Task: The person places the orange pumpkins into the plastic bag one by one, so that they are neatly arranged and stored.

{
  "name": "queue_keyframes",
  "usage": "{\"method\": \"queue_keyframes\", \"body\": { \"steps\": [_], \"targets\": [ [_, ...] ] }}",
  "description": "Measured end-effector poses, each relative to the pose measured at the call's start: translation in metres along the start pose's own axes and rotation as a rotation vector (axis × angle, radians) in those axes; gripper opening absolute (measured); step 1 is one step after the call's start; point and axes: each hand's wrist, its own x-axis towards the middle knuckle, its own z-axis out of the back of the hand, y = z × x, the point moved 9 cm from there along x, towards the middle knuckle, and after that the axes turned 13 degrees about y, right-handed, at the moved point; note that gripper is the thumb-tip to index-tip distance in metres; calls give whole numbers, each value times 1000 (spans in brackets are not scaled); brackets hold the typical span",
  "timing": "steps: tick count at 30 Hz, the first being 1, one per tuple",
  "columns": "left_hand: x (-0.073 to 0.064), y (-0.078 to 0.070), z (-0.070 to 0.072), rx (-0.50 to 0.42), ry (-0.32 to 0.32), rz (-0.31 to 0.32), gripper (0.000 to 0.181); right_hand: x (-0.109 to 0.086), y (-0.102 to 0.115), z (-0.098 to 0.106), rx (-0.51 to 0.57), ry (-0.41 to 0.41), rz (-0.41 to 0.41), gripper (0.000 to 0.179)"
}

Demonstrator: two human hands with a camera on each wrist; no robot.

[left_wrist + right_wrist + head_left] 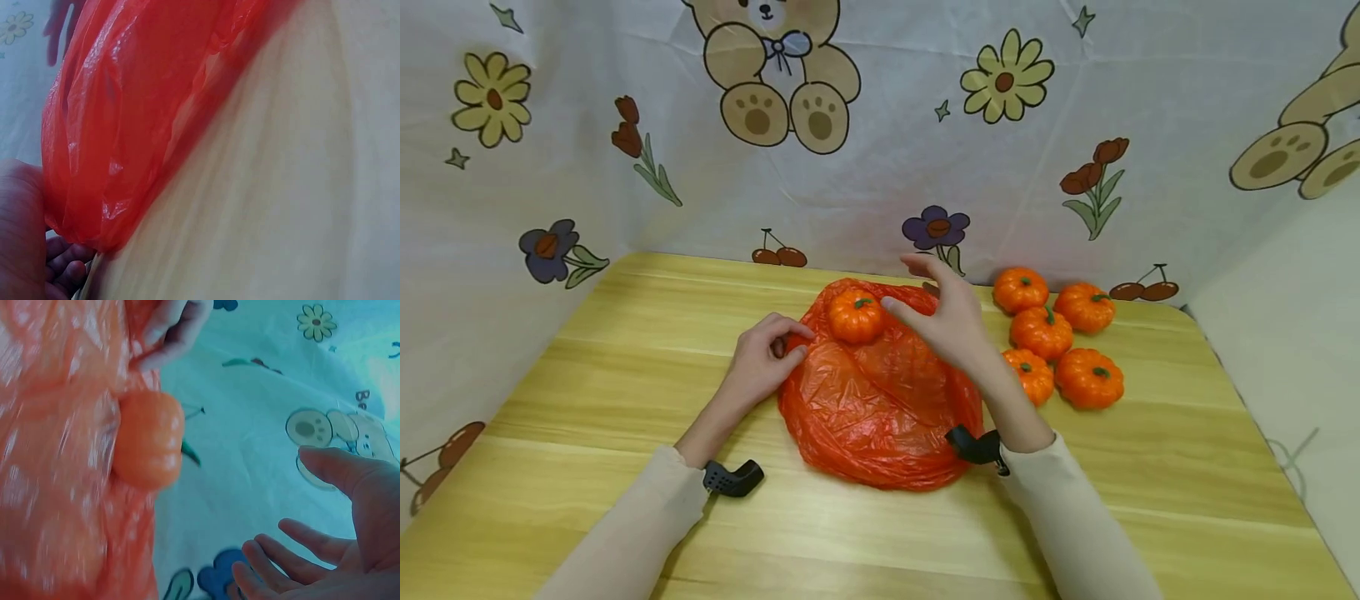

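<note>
1 pumpkin [852, 323] (stem [863, 303] up, long axis level) rests on red bag [850, 400].

Your head view is bright and fairly even, with pale sheen on the table [865, 542]; your left wrist view looks dimmer and soft, your right bluish-green, white highlights streaking the plastic bag [56, 456]

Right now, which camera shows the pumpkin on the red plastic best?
The head view: the pumpkin is sharp there, with its green stem and ridges showing. The right wrist view shows it bigger, but sideways and hazy. The left wrist view doesn't show it.
</note>
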Motion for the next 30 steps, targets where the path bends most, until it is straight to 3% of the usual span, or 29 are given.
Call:
{"method": "queue_keyframes", "body": {
  "steps": [8, 17, 30],
  "targets": [
    [0, -2, 0, 2, 1, -4, 19, -24, -7, 51, 36, -48, -10, 59],
    [0, -1, -1, 4, -2, -4, 17, -58, -22, 109, -9, -136, -100, 64],
    [0, -1, -1, 4, -3, 2, 17, -106, -65, 161, -126, -214, -160, 60]
  ]
}}
